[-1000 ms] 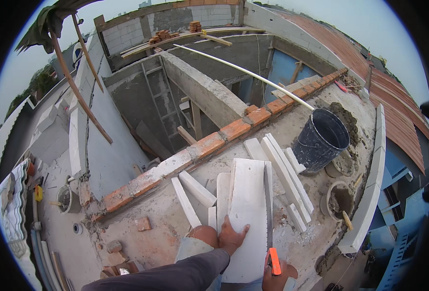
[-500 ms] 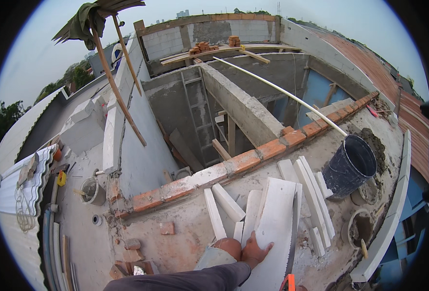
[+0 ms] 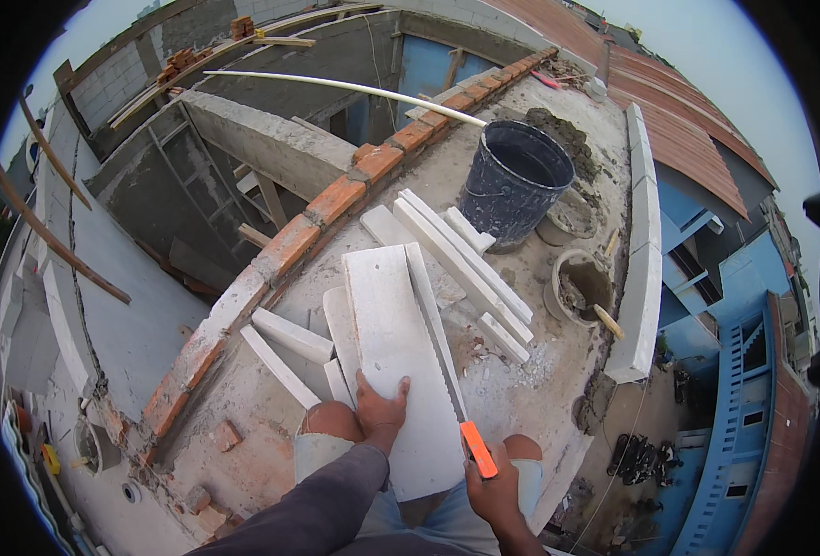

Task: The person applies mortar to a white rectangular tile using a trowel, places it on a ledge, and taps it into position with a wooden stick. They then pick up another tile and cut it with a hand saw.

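A long white lightweight block (image 3: 396, 320) lies in front of me between my knees. My left hand (image 3: 379, 408) grips it near its left edge, thumb stretched over the top face and some fingers hidden. My right hand (image 3: 493, 491) is closed round the orange handle of a handsaw (image 3: 479, 448). The saw's toothed blade runs along the block's right side, away from me; I cannot tell how deep it sits. Thin white strips of block (image 3: 285, 347) lie left of the block, and longer white strips (image 3: 466, 269) lie to its right.
A dark bucket (image 3: 517, 190) stands beyond the strips, beside a mound of mortar (image 3: 558, 139). A small mortar pail (image 3: 581, 287) with a wooden-handled tool is at right. A low brick course (image 3: 308, 222) borders a deep opening at left; a white block parapet (image 3: 646, 250) edges a drop at right.
My view has swung to the right, so the bucket and parapet sit nearer the middle. My right hand and the saw handle have come fully into view. The left hand stays on the block.
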Demonstrator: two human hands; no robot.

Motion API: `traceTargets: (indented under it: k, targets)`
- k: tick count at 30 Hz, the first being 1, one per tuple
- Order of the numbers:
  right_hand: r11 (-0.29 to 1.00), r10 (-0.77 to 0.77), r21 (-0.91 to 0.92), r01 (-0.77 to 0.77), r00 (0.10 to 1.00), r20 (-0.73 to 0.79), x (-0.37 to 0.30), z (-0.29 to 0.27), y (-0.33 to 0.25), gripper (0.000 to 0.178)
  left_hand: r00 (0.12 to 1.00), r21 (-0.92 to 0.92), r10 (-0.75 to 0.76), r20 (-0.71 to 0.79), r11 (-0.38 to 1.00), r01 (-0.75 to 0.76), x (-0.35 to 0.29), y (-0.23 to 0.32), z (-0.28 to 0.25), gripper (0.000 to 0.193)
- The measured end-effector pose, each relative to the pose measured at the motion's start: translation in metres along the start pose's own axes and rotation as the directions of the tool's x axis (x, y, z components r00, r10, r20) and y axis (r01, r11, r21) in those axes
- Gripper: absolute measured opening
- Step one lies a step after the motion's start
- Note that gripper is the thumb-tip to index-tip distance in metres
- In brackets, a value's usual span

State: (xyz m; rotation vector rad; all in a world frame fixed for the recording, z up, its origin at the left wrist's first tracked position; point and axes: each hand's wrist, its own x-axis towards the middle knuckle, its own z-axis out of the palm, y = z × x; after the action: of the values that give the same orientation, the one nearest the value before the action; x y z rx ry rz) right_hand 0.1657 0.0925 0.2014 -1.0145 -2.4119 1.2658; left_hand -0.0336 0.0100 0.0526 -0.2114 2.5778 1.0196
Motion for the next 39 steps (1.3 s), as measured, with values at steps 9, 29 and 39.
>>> traceTargets:
  k: [9,29,39]
  targets:
    - [0.996,0.052,-0.077,-0.054,0.998,-0.02,0.14,0.07,-0.009,0.035,0.998,0.035,0.056,-0.017,0.998,-0.055,-0.001,-0.003,-0.001,0.113]
    - [0.991,0.12,0.05,-0.124,0.989,0.09,-0.003,-0.012,-0.015,0.037,0.996,0.096,0.07,-0.052,0.993,-0.065,0.005,0.0,0.008,0.114]
    - [0.992,0.087,-0.087,-0.087,0.996,-0.003,0.073,0.045,-0.001,0.036,0.998,0.044,0.057,-0.039,0.998,-0.055,0.0,-0.001,0.0,0.116]
